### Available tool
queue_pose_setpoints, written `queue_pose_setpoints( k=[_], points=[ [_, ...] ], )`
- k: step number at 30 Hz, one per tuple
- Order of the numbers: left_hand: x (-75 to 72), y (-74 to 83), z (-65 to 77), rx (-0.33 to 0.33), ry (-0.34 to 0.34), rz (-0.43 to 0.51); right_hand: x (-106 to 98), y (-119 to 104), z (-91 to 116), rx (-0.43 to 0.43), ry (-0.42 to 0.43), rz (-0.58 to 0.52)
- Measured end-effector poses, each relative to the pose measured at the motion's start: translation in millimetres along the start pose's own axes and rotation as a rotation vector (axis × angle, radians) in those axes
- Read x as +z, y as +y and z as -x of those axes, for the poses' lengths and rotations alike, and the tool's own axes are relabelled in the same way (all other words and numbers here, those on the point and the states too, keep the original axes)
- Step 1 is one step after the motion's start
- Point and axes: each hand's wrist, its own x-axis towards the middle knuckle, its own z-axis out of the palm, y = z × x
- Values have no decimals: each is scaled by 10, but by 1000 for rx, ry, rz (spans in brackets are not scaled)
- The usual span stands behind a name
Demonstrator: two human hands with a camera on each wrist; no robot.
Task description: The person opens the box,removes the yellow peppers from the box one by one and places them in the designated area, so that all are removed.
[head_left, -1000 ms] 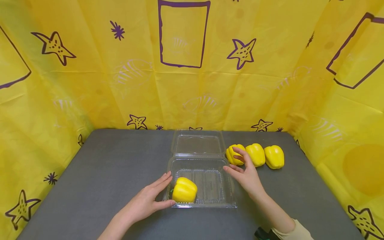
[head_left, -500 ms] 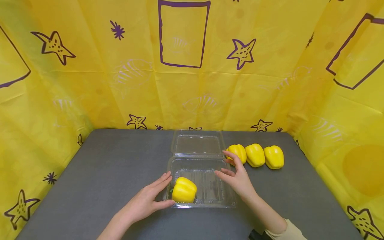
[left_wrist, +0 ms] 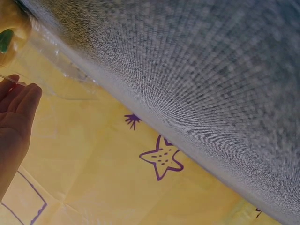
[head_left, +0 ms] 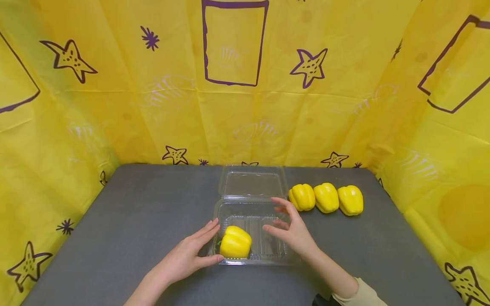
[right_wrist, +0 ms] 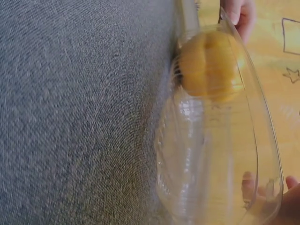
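Note:
A clear plastic clamshell container (head_left: 268, 262) lies with its lid (head_left: 252, 183) folded back. One yellow bell pepper (head_left: 235, 243) sits in the tray's front left corner, its green stem towards the left. My left hand (head_left: 189, 253) rests at that corner, fingers straight along the left rim and thumb at the front rim. Over the tray's right part hovers my right hand (head_left: 294, 231), fingers spread and slightly bent, holding nothing. The right wrist view shows the pepper (right_wrist: 211, 65) through the clear wall, with the right fingers (right_wrist: 248, 185) seen through the plastic.
Three more yellow bell peppers (head_left: 326, 198) stand in a row on the grey table (head_left: 160, 199), right of the container near the lid. A yellow printed cloth (head_left: 245, 110) walls the table at the back and both sides.
My right hand has moved left, away from the nearest pepper in the row and over the tray. The left hand, container and peppers stay put.

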Motion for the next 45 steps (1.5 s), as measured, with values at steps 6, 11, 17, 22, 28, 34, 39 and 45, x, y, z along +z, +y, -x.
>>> queue_pose_setpoints(
  k=[6, 11, 17, 22, 28, 34, 39, 45],
  points=[
    [5, -2, 1, 7, 3, 4, 63, 36, 1, -29, -38, 13],
    [5, -6, 0, 14, 6, 6, 104, 55, 3, -29, -70, 38],
    [1, -6, -3, 14, 4, 7, 163, 54, 13, -13, -115, 40],
    [-1, -3, -6, 12, 0, 11, 204, 82, 14, -1, -171, 40],
    [3, -5, -1, 16, 6, 6, 253, 103, 16, -14, -231, 72],
    [3, -9, 3, 11, 6, 8, 289, 90, 5, -25, -277, 108],
    [2, -11, 1, 11, 5, 1, 315, 77, -6, -17, -314, 122],
    [5, -11, 3, 24, 11, -2, 353, 73, -21, 11, -360, 115]
  ],
)
